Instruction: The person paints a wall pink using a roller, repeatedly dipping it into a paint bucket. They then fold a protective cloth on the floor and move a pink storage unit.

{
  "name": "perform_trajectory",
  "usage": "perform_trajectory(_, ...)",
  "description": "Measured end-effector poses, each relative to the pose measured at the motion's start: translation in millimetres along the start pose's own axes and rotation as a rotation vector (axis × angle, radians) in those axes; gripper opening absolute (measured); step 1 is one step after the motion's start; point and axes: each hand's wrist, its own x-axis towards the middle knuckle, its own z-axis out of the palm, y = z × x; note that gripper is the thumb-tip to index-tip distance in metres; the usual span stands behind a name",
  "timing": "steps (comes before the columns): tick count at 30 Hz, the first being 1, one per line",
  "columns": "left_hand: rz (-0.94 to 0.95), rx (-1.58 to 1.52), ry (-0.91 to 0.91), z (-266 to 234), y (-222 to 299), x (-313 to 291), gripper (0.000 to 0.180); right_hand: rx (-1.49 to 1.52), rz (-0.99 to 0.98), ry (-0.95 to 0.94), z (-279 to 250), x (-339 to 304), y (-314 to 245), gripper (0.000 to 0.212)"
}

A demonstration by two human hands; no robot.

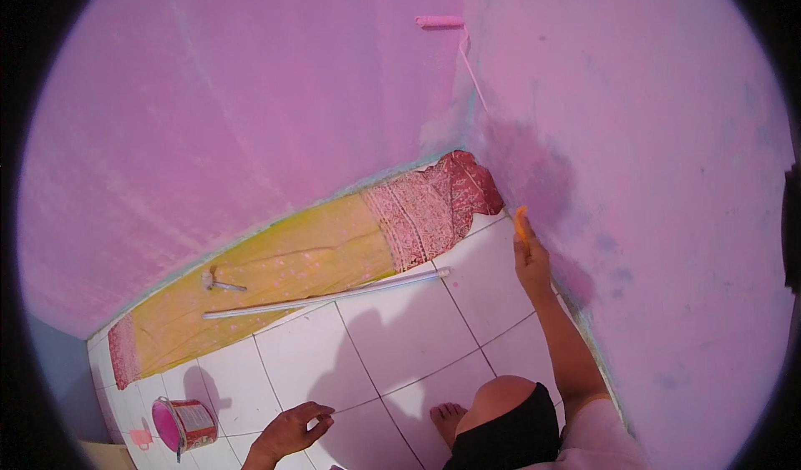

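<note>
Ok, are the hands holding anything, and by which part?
The right hand holds the paint roller by its orange handle; the left hand appears empty.

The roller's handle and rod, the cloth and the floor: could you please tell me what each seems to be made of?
Roller handle: probably plastic, from its bright, even orange.
Roller rod: likely metal under pink paint, being thin and bent.
Cloth: soft, matte fabric, shown by its creases; fibre unclear.
Floor: probably ceramic tiles, smooth and white, with dark joints.
</note>
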Motion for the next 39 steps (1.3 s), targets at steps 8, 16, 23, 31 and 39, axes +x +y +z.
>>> perform_trajectory(8, -0.043, -0.023, -0.003, -2, 0, -1, 0.025, -0.008, 0.177, -0.212, 17, -83, 26, 0.053)
perform_trajectory(16, -0.07, -0.002, -0.007, -2, 0, -2, 0.024, -0.086, 0.249, -0.307, 0, -110, 51, 0.053)
perform_trajectory(23, -0.007, -0.012, 0.02, -1, -2, 1, 0.023, -0.069, 0.22, -0.338, -12, -93, 48, 0.051)
perform_trajectory(31, -0.068, -0.033, -0.021, 2, -2, 4, 0.023, -0.021, 0.277, -0.269, -37, -69, 19, 0.047)
perform_trajectory(39, -0.024, -0.006, -0.024, 1, -4, 8, 0.025, -0.012, 0.108, -0.111, -27, -44, 10, 0.048)
